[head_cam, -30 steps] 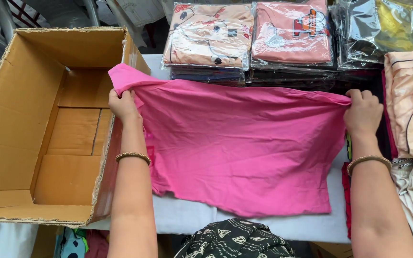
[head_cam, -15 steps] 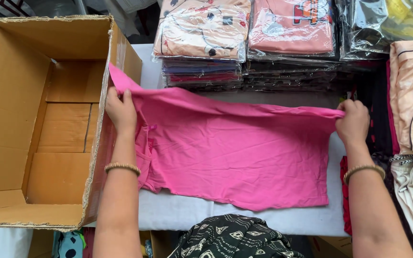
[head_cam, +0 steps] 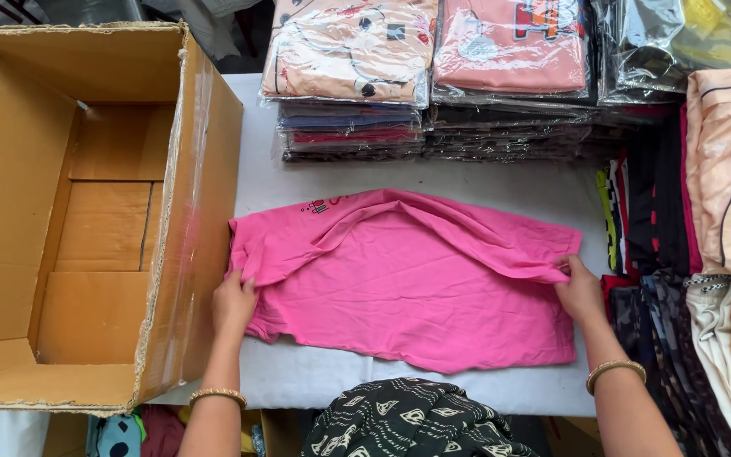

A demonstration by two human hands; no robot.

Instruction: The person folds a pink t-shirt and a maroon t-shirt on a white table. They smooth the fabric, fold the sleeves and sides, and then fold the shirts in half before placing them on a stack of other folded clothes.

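Cloth with a black and white pattern [head_cam: 416, 423] lies at the very near edge, below the white table [head_cam: 315, 385]. Two bare forearms come up from there, and each one has a thin gold bangle at the wrist.

On the table just beyond, the pink shirt [head_cam: 408, 296] is spread wide between the two hands. The left hand [head_cam: 234, 305] is on the left edge of the shirt, close beside the box, and its grip is narrow, with the fingers closed on a bunch of the pink cloth. The right hand [head_cam: 579, 292] is at the right edge, and its grip is also narrow, pinching the end of the folded layer between thumb and fingers.

The work in hand looks like a fold: the far part of the shirt is turned over toward the near part and makes a long ridge from one hand to the other. This ridge is wrinkled and raised, not flat, and the near hem is uneven.

To the left stands a big open cardboard box [head_cam: 205, 211]; the shirt touches its side wall. To the right lie piles of loose clothes [head_cam: 729, 169], dark, peach and yellow. Far on the table are stacks of clothes in clear bags [head_cam: 349, 51], well apart from the shirt.
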